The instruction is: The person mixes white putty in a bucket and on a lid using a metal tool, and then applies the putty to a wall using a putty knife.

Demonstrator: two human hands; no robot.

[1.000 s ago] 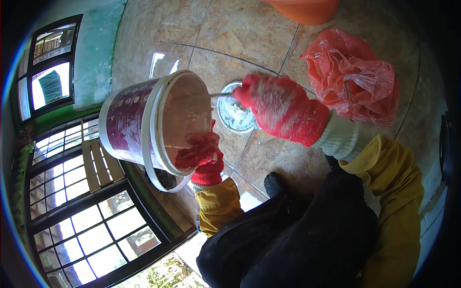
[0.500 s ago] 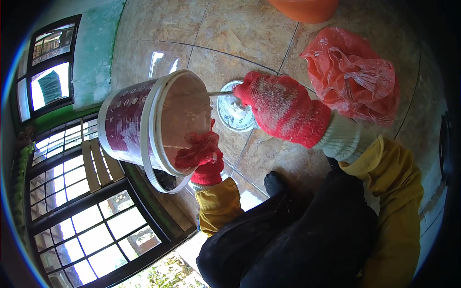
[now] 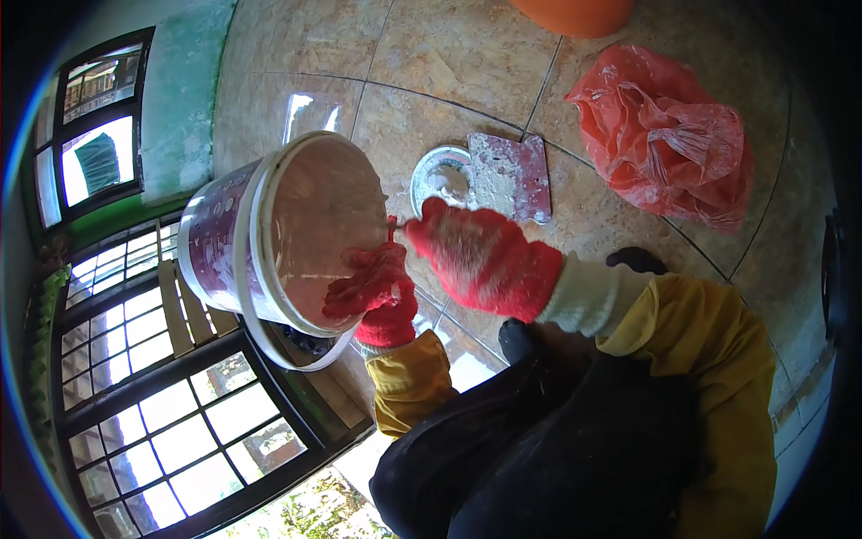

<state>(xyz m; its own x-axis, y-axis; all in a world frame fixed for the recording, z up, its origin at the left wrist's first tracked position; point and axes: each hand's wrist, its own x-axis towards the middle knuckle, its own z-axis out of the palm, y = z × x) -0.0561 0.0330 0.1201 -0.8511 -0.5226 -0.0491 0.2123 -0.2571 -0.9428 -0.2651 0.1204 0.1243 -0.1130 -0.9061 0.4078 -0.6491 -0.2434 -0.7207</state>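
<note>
A white plastic bucket (image 3: 310,216) with a purple printed side is tipped over, its mouth facing right. At the lower part of its rim, my left hand (image 3: 375,295), in a dusty red glove, grips the edge with fingers inside the mouth. My right hand (image 3: 489,260), in a matching glove, is closed round a tool whose thin metal shaft (image 3: 401,226) points at the bucket's mouth; its grip is hidden in the fist, so I cannot tell its kind. Beyond that hand lie a round white lid (image 3: 440,171) with pale paste on it and a plaster-smeared purple square plate (image 3: 510,178).
A crumpled red plastic bag (image 3: 664,144) lies on the tiled floor (image 3: 431,54) to the right. The bottom of an orange container (image 3: 579,16) shows at the top edge. Gridded windows (image 3: 180,422) and a green wall (image 3: 180,108) stand to the left.
My right hand has moved toward me and to the left, with the tool's shaft drawn down near my left hand. The purple plate is now uncovered. The bucket has barely shifted.
</note>
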